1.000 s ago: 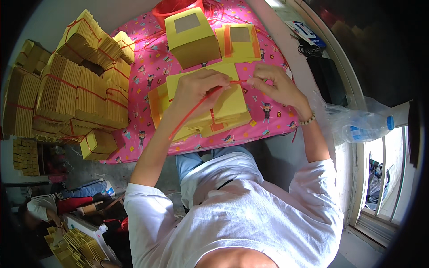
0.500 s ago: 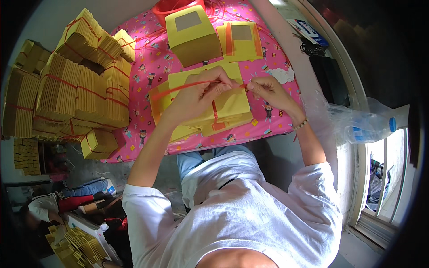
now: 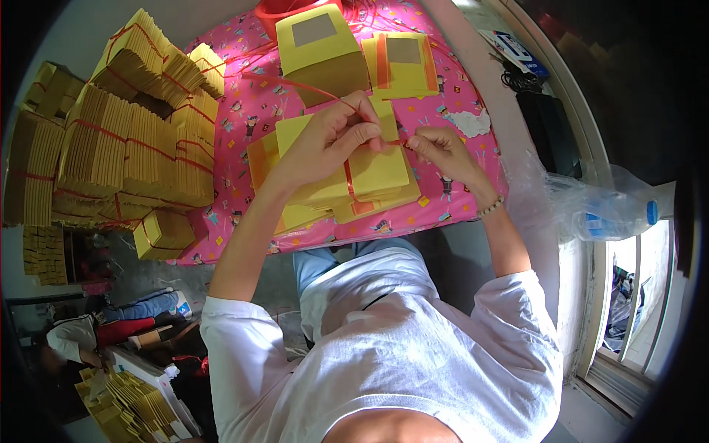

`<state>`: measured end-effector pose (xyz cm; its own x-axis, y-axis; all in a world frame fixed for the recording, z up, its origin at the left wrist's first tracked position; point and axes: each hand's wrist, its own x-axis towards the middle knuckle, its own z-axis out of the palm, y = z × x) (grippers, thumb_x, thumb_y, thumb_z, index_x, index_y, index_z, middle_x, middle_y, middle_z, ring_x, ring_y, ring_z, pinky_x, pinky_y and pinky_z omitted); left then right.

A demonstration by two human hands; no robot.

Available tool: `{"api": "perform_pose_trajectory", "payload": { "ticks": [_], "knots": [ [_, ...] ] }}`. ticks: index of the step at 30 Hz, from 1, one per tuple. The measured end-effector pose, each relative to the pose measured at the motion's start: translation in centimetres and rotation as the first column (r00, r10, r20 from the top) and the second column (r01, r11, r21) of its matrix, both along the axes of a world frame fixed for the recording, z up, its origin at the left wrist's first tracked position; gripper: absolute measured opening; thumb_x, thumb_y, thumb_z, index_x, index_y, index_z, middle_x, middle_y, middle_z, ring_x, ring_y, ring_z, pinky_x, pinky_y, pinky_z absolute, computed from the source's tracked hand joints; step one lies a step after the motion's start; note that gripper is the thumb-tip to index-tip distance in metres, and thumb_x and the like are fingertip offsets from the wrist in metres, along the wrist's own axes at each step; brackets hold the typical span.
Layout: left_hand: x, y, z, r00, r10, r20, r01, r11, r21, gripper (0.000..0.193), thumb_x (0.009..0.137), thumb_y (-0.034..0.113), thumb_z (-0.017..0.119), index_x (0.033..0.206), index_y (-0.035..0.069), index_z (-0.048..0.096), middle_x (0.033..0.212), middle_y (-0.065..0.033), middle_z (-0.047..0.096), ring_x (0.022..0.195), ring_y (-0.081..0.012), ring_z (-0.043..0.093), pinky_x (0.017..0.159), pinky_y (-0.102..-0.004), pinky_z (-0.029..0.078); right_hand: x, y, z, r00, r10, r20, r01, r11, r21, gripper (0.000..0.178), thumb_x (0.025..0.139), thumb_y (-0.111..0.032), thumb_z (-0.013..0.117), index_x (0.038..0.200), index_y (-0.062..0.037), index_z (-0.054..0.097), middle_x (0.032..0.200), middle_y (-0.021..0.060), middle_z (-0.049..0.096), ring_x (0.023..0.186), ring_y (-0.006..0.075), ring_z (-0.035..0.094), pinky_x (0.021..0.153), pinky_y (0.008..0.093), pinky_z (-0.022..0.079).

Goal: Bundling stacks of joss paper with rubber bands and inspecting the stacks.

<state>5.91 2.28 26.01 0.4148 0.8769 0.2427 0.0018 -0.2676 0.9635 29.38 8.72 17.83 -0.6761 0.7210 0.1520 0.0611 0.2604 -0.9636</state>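
A stack of yellow window envelopes [image 3: 384, 184] lies near the front of the pink table, with red plastic string [image 3: 348, 184] running down over it. My left hand [image 3: 329, 144] is above the stack, its fingers pinched on the string, and a loose tail of string sticks out past it toward the far left. At the stack's right side my right hand [image 3: 447, 153] pinches the string too. A short length stretches between the two hands; whether it is knotted there I cannot make out.
Tall piles of tied yellow envelopes [image 3: 96, 151] stand on the left. Behind my hands sit a thick envelope stack [image 3: 321, 63], a thinner one [image 3: 406, 70] and a red basin [image 3: 284, 9]. A plastic bottle [image 3: 617, 218] is at right. Another person [image 3: 74, 340] is at lower left.
My left hand has turned and lifted slightly, and the loose string tail has swung up and away from me. My right hand keeps its pinch with little movement.
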Motion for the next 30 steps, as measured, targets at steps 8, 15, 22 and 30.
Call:
{"api": "perform_pose_trajectory", "payload": {
  "ticks": [8, 15, 22, 30],
  "knots": [
    [0.9, -0.4, -0.2, 0.969, 0.185, -0.166, -0.182, 0.983, 0.031, 0.012, 0.096, 0.012, 0.052, 0.092, 0.0, 0.048, 0.075, -0.0059, 0.058, 0.073, -0.0101, 0.058, 0.069, -0.0246, 0.046, 0.6, -0.1, -0.3, 1.0, -0.025, -0.001, 0.025, 0.999, 0.027, 0.04, 0.095, -0.03, 0.056, 0.067, -0.0024, 0.05, 0.059, -0.0033, 0.044, 0.058, 0.0036, 0.042, 0.051, 0.0247, 0.034],
    [1.8, 0.7, 0.2, 0.937, 0.253, -0.242, -0.255, 0.967, 0.025, 0.015, 0.094, 0.012, 0.055, 0.086, -0.001, 0.056, 0.067, -0.0028, 0.058, 0.063, -0.0079, 0.056, 0.06, -0.0239, 0.046, 1.3, -1.0, 3.4, 0.938, -0.292, 0.186, 0.085, 0.716, 0.692, 0.028, 0.087, -0.023, 0.064, 0.069, -0.0044, 0.053, 0.066, 0.0038, 0.05, 0.063, 0.0177, 0.052, 0.054, 0.0305, 0.04],
    [2.8, 2.2, 1.3, 0.858, 0.197, -0.474, -0.157, 0.98, 0.124, 0.016, 0.085, 0.011, 0.059, 0.089, -0.002, 0.068, 0.062, -0.0096, 0.063, 0.056, -0.0184, 0.062, 0.057, -0.0307, 0.049, -0.9, -1.8, 6.5, 0.948, -0.289, -0.132, 0.17, 0.108, 0.979, 0.023, 0.074, -0.025, 0.071, 0.075, -0.0087, 0.056, 0.082, 0.0043, 0.057, 0.081, 0.0251, 0.058, 0.06, 0.0357, 0.047],
    [3.3, 2.1, 1.8, 0.718, 0.241, -0.653, -0.121, 0.967, 0.224, 0.018, 0.083, 0.015, 0.058, 0.081, -0.002, 0.066, 0.065, -0.0133, 0.064, 0.059, -0.0242, 0.064, 0.059, -0.0354, 0.049, -2.3, 0.0, 5.8, 0.926, -0.34, -0.167, 0.269, 0.28, 0.922, 0.017, 0.075, -0.018, 0.075, 0.078, -0.0055, 0.064, 0.067, 0.0057, 0.059, 0.052, 0.02, 0.056, 0.045, 0.0313, 0.041]
  ]
}}
